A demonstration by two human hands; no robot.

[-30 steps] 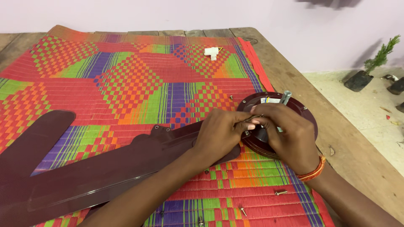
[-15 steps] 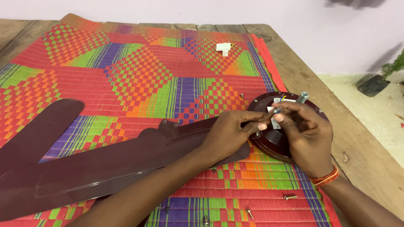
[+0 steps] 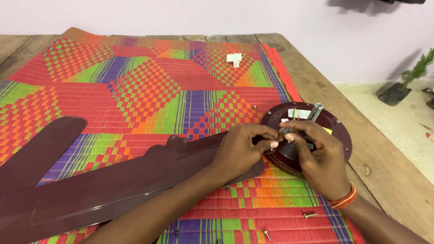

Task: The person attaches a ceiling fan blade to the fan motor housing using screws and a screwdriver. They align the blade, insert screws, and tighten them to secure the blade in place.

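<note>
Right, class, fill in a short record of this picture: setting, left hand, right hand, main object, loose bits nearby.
setting: wooden table covered by a bright woven mat
left hand: fingers pinch a small part at the motor's edge, resting over the blade's end
right hand: fingers meet the left's over the motor
main object: round brown fan motor with grey shaft; long brown blade lies beside it
loose bits: screws on mat, small white part far side

Your arms come in bare from about six o'clock, no sleeves showing. Your right hand [image 3: 318, 158] has an orange thread band [image 3: 342, 199] wound around the wrist; your left hand [image 3: 242, 149] wears nothing, and its fingers [image 3: 264, 135] carry no rings.
</note>
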